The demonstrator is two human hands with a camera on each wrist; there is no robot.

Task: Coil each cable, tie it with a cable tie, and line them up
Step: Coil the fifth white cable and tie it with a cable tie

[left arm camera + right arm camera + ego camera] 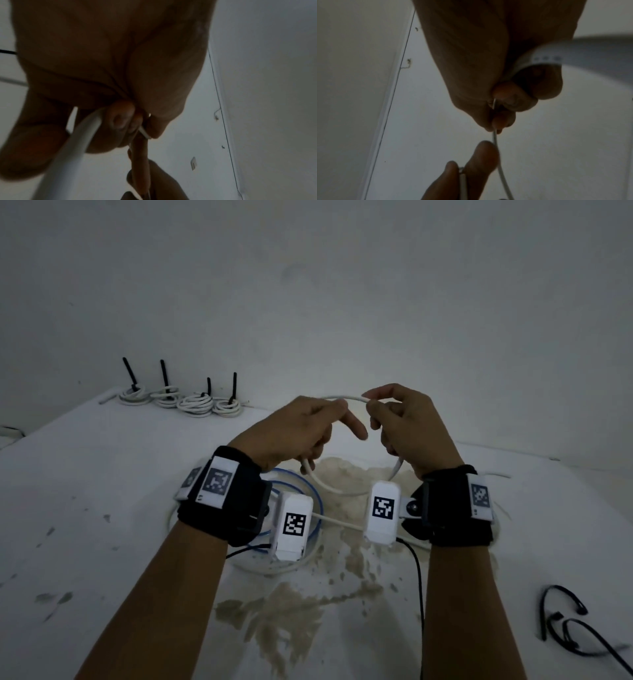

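Both hands are raised at centre frame of the head view, above the white table (102, 474). The left hand (294, 429) has its fingers curled round a white cable (346, 398), pinching it near the top of the loop. The right hand (407, 426) pinches the same cable with thumb and fingers closed on it. The cable arches between the two hands and hangs in a loop below them, in front of the wrists. The wrist views confirm both grips: the cable passes through the closed fingers (120, 119) of the left hand and through those of the right (510, 100).

Four coiled white cables (181, 400), each bound with a black cable tie (164, 376), lie in a row at upper left. A blue cable (301, 484) lies coiled beneath the left wrist. Loose black cable ties (561, 621) lie at lower right.
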